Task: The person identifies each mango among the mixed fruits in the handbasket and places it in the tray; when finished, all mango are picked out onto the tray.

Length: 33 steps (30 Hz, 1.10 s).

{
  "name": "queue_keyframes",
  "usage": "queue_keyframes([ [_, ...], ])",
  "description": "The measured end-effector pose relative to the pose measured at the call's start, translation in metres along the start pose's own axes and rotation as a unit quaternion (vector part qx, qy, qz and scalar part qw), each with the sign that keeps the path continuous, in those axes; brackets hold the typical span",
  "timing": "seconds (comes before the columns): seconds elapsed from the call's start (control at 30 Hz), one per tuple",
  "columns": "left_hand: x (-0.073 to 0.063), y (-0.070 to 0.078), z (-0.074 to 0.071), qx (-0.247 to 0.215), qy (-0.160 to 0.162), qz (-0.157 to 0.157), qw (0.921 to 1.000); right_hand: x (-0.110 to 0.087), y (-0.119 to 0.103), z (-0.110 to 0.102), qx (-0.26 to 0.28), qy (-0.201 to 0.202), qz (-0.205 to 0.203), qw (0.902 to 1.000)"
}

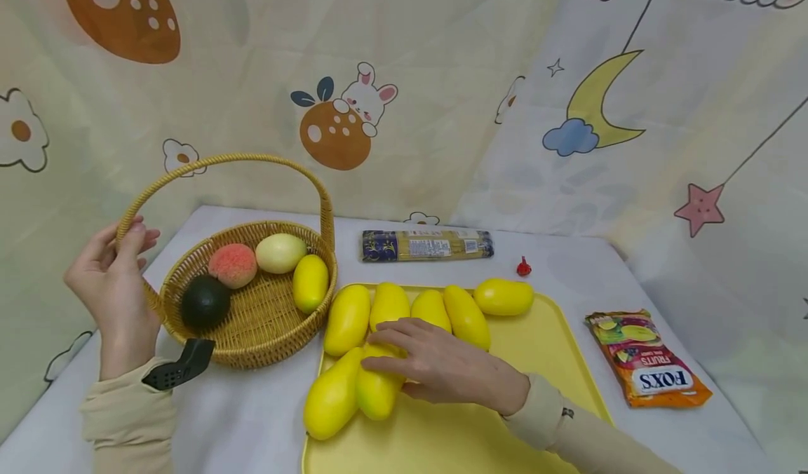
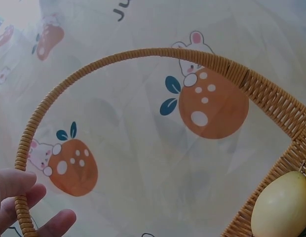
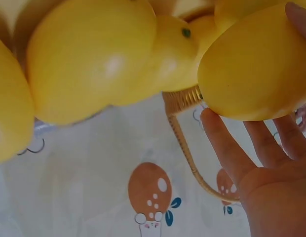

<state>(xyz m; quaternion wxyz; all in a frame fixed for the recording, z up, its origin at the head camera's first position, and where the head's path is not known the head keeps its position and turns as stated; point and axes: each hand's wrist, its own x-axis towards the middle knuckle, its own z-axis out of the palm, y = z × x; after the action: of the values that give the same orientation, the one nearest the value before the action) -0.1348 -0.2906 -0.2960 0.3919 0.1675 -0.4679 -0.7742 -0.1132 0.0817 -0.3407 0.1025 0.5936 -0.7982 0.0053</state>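
The handle (image 1: 252, 157) of a wicker basket (image 1: 265, 351) is pinched at its left side by my left hand (image 1: 116, 285); fingers and thumb also show round it in the left wrist view. Inside the basket lie a dark green avocado (image 1: 205, 302), a pinkish peach (image 1: 233, 265), a pale yellow-green oval fruit (image 1: 281, 253) and a yellow mango (image 1: 311, 283). My right hand (image 1: 451, 369) grips another mango (image 3: 256, 64) over the yellow tray (image 1: 505, 439), thumb on one side and fingers on the other. Beside it lies a larger mango (image 1: 333, 397).
Several more mangoes (image 1: 467, 317) line the tray's far edge. Behind the tray lies a clear pack of noodle-like sticks (image 1: 429, 245) with a navy label. A small red object (image 1: 523, 266) and an orange FOX'S candy bag (image 1: 650, 362) lie to the right. A printed cloth (image 1: 442, 95) hangs behind.
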Motion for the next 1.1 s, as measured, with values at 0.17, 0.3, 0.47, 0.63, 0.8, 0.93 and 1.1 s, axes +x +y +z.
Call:
queue_keyframes([
  [0.17, 0.001, -0.001, 0.001, 0.007, 0.0, -0.005, 1.0, -0.008, -0.003, 0.009, 0.019, -0.013, 0.015, 0.9996],
  [0.3, 0.002, -0.002, 0.001, 0.009, -0.001, 0.001, 1.0, -0.011, -0.003, 0.013, 0.022, -0.013, 0.019, 0.9995],
  [0.47, 0.001, -0.001, 0.001, 0.013, 0.0, 0.003, 0.9999, -0.011, -0.006, 0.021, 0.026, -0.022, 0.013, 0.9993],
  [0.63, 0.001, -0.001, 0.0, 0.011, 0.0, -0.002, 0.9999, -0.012, -0.008, 0.034, 0.013, -0.019, -0.008, 0.9997],
  [0.8, 0.0, -0.001, 0.0, 0.006, 0.001, -0.005, 1.0, -0.013, -0.008, 0.038, 0.01, -0.007, -0.012, 0.9999],
  [0.93, 0.001, -0.001, 0.0, 0.002, 0.0, -0.001, 1.0, -0.014, -0.006, 0.033, 0.026, -0.024, 0.005, 0.9994],
  [1.1, 0.001, 0.0, 0.0, 0.008, 0.002, -0.003, 1.0, -0.015, -0.001, 0.018, 0.037, -0.048, 0.025, 0.9978],
])
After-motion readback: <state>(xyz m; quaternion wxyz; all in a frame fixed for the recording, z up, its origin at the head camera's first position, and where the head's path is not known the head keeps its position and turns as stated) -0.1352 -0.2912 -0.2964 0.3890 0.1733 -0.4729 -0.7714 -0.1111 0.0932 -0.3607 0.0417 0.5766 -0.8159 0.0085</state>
